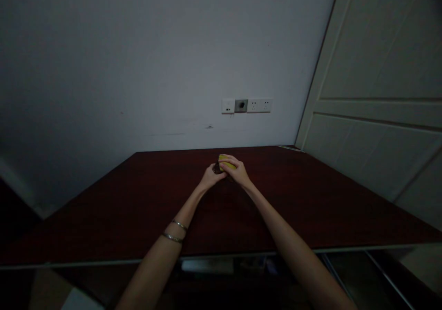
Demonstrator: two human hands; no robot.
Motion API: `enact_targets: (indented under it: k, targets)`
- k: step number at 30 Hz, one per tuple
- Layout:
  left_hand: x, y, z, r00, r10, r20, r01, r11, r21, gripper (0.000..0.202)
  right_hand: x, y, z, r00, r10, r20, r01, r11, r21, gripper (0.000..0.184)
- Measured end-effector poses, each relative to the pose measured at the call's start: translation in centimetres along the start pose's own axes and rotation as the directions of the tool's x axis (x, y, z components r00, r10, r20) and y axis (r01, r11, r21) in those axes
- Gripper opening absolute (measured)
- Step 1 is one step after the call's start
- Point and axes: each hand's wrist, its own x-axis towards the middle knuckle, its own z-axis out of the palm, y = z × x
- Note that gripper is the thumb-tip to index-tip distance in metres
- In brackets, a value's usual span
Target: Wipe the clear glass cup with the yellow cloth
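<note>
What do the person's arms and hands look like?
The left arm and right arm are bare, without sleeves. The left one carries two thin silvery bangles near the wrist. The left hand and right hand wear no gloves.

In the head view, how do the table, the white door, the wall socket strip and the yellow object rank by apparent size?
1-2. table and white door: alike in area, the door cut by the frame, so unranked.
3. wall socket strip.
4. yellow object, partly hidden by the fingers.
</note>
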Motion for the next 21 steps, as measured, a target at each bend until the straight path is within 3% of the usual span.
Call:
enact_targets:
  k: [4,7,11,14,17,21]
  targets:
    - [-0.3,0.2,0.0,0.997,0.055,0.054,-0.059,0.996,0.061,0.055,0.3,0.6,0.1,0.979,0.145,-0.145,-0.138,0.989,0.058,0.026]
    - [-0.4,0.2,0.0,0.994,0.053,0.098,-0.051,0.998,-0.026,0.057,0.4,1.2,0.1,0.942,0.299,-0.153,-0.27,0.945,0.187,0.033]
    - [-0.6,0.8,-0.1,0.984,-0.007,0.177,0.04,0.983,-0.181,0.056,0.6,1.6,-0.1,0.869,0.473,-0.143,-0.379,0.824,0.421,0.033]
    - [-0.9,1.3,-0.3,0.975,-0.058,0.214,0.117,0.955,-0.274,0.054,0.7,1.0,-0.7,0.897,0.44,-0.047,-0.376,0.814,0.443,0.035]
    - [-1.0,1.3,-0.6,0.96,-0.122,0.254,0.204,0.922,-0.329,0.048,0.6,-0.1,-1.5,0.941,0.327,0.086,-0.336,0.88,0.337,0.04]
    - [-0.8,0.8,-1.0,0.933,-0.225,0.281,0.312,0.894,-0.32,0.046,0.2,-0.9,-2.1,0.934,0.234,0.269,-0.287,0.941,0.18,0.064]
